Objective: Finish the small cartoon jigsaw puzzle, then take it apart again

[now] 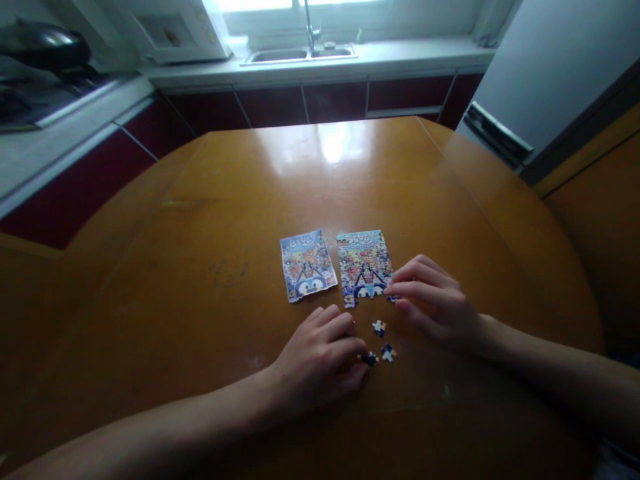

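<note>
A mostly assembled jigsaw puzzle (364, 260) with a crowded cartoon picture lies flat on the table, its lower edge uneven with gaps. At its lower right corner, my right hand (437, 300) has thumb and index finger closed about a small puzzle piece (394, 299), partly hidden by the fingers. My left hand (325, 353) rests below the puzzle, fingers curled, with a dark puzzle piece (369, 359) at the thumb and index fingertips. Between the hands lie two loose pieces, a white-and-blue piece (379, 327) and another loose piece (389, 353).
Left of the puzzle is a creased paper sheet (309, 265) with the same picture. The wooden table (240, 193) has a rounded outline. Beyond it are a counter with a sink (280, 56), a wok (45, 45) on the stove at left, and a refrigerator (555, 73) at right.
</note>
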Demonstrator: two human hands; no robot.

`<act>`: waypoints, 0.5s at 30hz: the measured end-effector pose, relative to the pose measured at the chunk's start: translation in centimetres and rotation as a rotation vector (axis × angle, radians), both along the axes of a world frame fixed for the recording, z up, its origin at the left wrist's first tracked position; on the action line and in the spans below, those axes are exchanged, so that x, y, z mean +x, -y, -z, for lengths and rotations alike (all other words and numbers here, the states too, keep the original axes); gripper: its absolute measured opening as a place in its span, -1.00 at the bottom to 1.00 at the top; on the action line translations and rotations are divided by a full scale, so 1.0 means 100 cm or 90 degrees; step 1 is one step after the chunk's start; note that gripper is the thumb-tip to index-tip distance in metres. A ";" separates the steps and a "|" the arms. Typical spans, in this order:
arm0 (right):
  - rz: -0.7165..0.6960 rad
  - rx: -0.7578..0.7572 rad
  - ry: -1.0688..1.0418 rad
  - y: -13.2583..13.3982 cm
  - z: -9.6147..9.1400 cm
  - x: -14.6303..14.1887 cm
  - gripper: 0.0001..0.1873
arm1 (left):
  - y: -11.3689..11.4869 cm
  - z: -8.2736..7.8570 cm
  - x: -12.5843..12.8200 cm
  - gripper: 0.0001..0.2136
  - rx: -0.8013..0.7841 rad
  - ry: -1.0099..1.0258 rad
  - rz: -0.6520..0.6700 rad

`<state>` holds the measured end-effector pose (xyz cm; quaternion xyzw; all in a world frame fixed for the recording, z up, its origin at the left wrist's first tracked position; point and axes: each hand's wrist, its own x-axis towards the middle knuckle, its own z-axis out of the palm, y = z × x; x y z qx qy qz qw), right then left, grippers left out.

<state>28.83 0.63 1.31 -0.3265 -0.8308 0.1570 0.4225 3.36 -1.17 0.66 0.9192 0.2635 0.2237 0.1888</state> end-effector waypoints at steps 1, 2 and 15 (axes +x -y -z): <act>-0.016 0.006 0.014 0.003 0.000 -0.002 -0.80 | -0.002 -0.001 0.000 -0.97 0.013 0.009 -0.008; -0.035 0.011 0.032 0.005 0.000 -0.004 -0.80 | -0.005 -0.003 0.001 -0.97 0.024 0.019 -0.016; -0.071 -0.003 0.092 -0.004 0.019 -0.002 -0.95 | -0.050 -0.001 0.025 -0.96 0.053 0.031 -0.029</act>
